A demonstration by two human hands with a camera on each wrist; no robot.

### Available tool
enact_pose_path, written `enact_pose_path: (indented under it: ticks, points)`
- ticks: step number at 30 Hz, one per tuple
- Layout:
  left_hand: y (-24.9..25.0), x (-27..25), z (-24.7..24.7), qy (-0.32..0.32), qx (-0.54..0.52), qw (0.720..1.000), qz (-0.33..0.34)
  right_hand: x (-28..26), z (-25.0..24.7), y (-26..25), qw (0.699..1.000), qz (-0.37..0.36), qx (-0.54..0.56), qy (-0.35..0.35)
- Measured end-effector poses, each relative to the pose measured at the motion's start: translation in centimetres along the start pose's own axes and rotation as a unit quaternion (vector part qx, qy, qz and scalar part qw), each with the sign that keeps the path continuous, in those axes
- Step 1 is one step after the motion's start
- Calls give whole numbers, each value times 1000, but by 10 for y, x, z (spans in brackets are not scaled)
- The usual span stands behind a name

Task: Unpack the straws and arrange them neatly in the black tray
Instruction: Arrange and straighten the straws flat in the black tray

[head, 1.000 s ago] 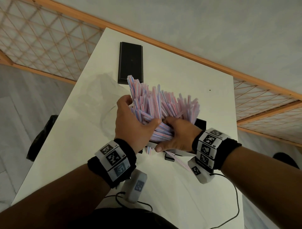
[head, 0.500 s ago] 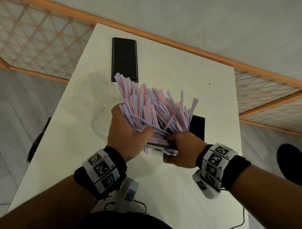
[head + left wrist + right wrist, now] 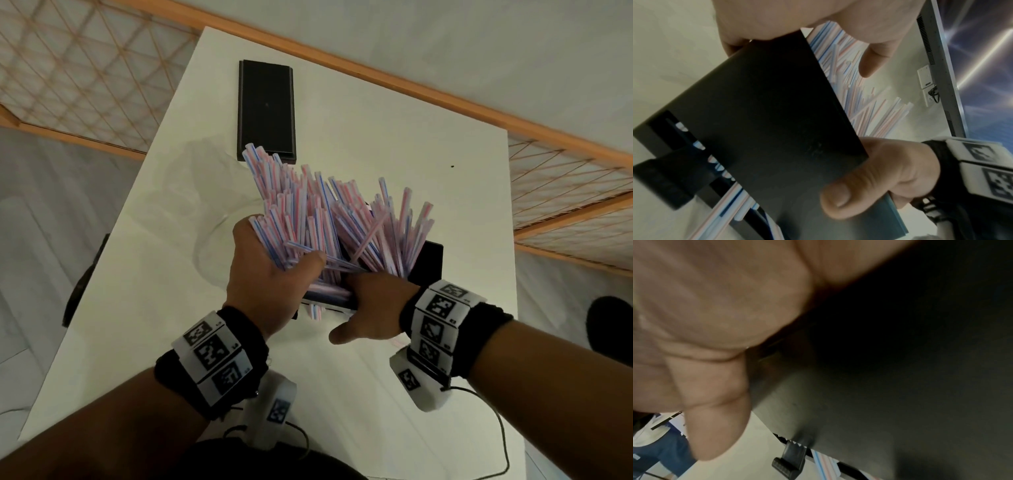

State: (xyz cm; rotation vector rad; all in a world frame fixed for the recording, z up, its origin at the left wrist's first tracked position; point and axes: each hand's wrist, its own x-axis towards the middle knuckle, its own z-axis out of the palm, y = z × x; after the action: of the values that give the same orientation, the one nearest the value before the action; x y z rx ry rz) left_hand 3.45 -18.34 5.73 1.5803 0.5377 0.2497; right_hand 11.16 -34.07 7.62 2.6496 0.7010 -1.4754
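Observation:
A thick bundle of pink-and-blue striped straws stands fanned out in a black tray that is tipped up off the white table. My left hand grips the bundle's left side, with the thumb laid across the straws. My right hand holds the tray's near end. The left wrist view shows the tray's dark underside, the right hand's thumb pressed on it, and straws sticking out past its edge. In the right wrist view the tray fills the frame beside my thumb.
A second long black tray or lid lies at the table's far end. A crumpled clear plastic bag lies left of the straws. Wrist-camera cables trail over the near table edge. A dark chair back stands at the left.
The straw bundle has spread into a wider, looser fan. My right hand has slid off the straws down to the tray's near end, its thumb now sticking out. Both hands sit slightly lower.

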Motion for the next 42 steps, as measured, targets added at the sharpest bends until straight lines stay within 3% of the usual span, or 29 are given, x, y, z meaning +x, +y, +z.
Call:
enact_pose_path:
  ticks: [5,15,23,29,35,38,42]
  points:
    - [3,2,1,2,-19,1000,-8,5,-12,-5,997,-11,63,-40]
    - [0,6,1,9,-12,999,-38,1,-18,-8,998,-57,27,6]
    - [3,2,2,-9,-30,998,-56,12,-15,-5,999,-10,27,-44]
    - [5,4,2,-3,-20,999,-46,-1,-17,-9,999,-18,17,41]
    - [2,14,-2,26,97,995,-23,-18,-11,-6,994,-6,9,104]
    - [6,17,-3,17,95,995,-28,-34,-4,3,982,-61,15,176]
    - [12,11,1,3,92,995,-26,-57,9,16,937,-131,41,320]
